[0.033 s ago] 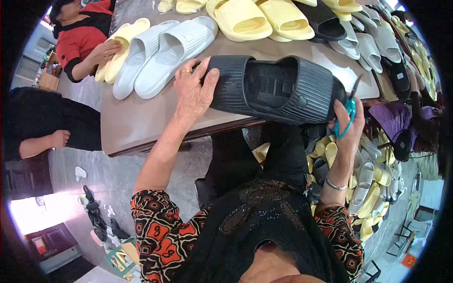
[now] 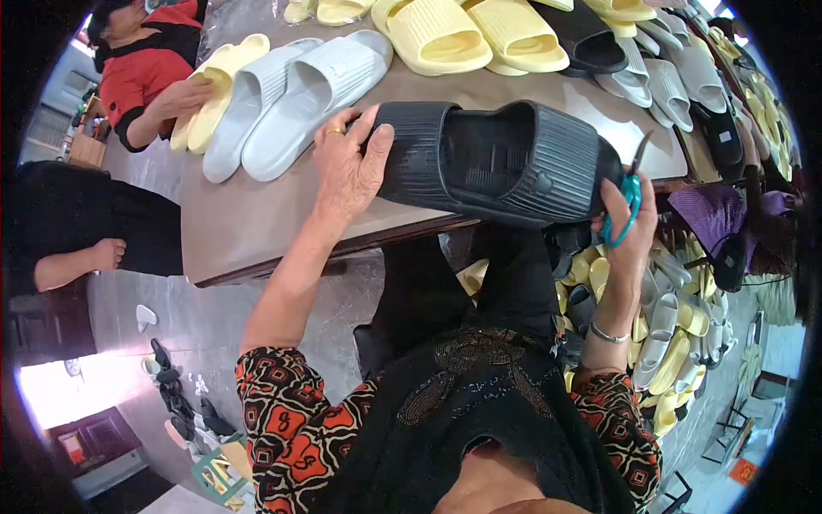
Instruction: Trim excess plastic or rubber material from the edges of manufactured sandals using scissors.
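A pair of black ribbed slide slippers [image 2: 567,158], fitted one into the other end to end, is held level above the table's near edge. My left hand [image 2: 344,176] is closed around their left end, thumb on top. At the right end, my right hand [image 2: 634,248] grips the slippers with its thumb against them. The same hand also holds small scissors with teal handles [image 2: 632,190], dark blades pointing up and away. Part of my right fingers is hidden behind the slippers and handles.
On the table [image 2: 248,210] lie grey slippers [image 2: 295,116], yellow slippers [image 2: 437,38] and more pairs to the right. A co-worker in red [image 2: 145,81] touches a yellow pair [image 2: 224,81] at far left. Loose slippers [image 2: 672,360] are heaped at lower right.
The slippers and both hands have shifted very slightly left. The scissors have tilted a little, and the grip of both hands stays the same.
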`<action>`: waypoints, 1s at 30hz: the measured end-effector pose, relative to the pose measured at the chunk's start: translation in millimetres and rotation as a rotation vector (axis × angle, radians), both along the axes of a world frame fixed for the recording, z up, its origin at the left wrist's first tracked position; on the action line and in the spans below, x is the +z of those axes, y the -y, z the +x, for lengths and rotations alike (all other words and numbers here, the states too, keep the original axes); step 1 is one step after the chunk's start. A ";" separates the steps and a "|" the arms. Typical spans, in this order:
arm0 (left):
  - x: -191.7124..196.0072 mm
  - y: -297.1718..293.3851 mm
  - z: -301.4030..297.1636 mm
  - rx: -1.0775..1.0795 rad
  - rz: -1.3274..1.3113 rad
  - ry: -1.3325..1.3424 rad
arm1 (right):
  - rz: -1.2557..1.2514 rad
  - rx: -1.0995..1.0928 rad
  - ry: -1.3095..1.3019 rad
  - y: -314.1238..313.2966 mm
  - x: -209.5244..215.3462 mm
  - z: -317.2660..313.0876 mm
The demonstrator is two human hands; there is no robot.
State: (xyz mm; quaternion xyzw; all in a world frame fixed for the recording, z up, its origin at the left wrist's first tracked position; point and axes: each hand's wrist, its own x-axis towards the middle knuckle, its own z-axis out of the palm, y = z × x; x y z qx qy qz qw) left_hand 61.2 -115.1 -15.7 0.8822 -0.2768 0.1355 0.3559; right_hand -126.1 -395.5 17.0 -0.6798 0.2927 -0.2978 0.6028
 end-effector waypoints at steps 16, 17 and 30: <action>7.7 0.1 -12.0 -0.079 0.073 0.120 | 0.166 0.033 0.186 -44.2 -23.6 2.7; 6.1 0.2 -10.6 -0.084 0.069 0.109 | 0.183 0.046 0.188 -44.6 -23.8 0.8; 14.5 1.1 -15.5 -0.246 -0.156 -0.027 | 0.448 0.284 0.121 -21.8 -14.5 -27.1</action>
